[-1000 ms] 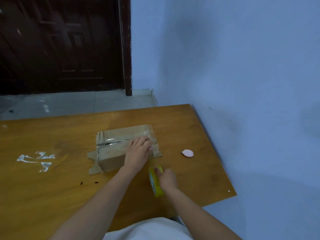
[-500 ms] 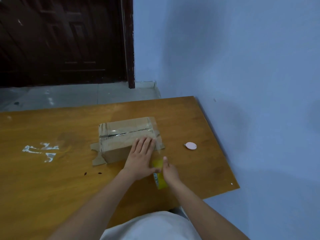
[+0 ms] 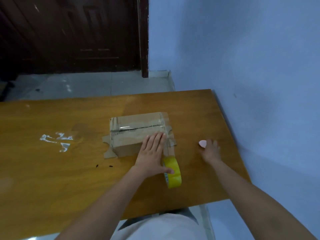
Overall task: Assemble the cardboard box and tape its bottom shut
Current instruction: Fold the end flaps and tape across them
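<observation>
Right hand point(image 3: 210, 150) has left the tape roll point(image 3: 172, 172) for the pink cutter point(image 3: 202, 143), fingers spread; left hand point(image 3: 152, 153) presses the box point(image 3: 131, 134) flat-fingered.

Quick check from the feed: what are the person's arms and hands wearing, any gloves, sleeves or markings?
Both forearms are bare up to the frame edge, with no sleeves in view. The left hand and right hand wear no gloves, and no rings, watch or markings are visible. Only a light-coloured garment shows at the torso.
</observation>
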Motion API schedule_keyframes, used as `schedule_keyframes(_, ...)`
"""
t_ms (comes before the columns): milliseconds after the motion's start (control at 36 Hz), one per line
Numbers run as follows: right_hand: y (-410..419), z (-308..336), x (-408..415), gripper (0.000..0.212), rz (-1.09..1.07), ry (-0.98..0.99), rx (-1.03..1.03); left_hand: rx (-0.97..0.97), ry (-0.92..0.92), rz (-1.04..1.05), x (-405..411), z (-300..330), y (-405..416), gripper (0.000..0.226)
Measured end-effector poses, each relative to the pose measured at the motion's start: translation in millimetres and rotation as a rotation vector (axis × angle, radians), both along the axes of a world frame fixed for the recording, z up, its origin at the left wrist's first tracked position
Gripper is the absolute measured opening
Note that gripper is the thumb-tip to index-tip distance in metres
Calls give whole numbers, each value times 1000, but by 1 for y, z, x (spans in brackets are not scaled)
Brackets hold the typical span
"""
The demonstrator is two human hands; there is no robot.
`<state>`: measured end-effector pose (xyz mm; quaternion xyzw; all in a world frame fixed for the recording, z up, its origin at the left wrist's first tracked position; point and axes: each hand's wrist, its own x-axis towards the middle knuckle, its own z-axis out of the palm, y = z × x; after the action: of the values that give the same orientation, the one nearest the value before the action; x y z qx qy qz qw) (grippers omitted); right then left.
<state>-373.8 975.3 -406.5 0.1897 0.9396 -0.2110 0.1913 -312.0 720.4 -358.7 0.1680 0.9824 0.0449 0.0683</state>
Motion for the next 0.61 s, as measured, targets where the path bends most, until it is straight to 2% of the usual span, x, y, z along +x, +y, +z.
schedule_keyframes(111,14,-10,-3,65,175,-81,104,4,-8,1,-1,1,0,130)
schedule_keyframes(278,9,-17,7,35,222,57,193,1,-29,13,-1,2,0,130)
schedule_keyframes(389,0,-19,21,24,84,87,-9,7,-42,21,-2,3,1,131)
schedule_keyframes(528,-12,-11,39,22,62,136,-209,-2,-48,22,-1,3,1,131)
schedule_keyframes(611,-26,2,43,18,22,219,-414,-3,-49,24,-1,3,2,131)
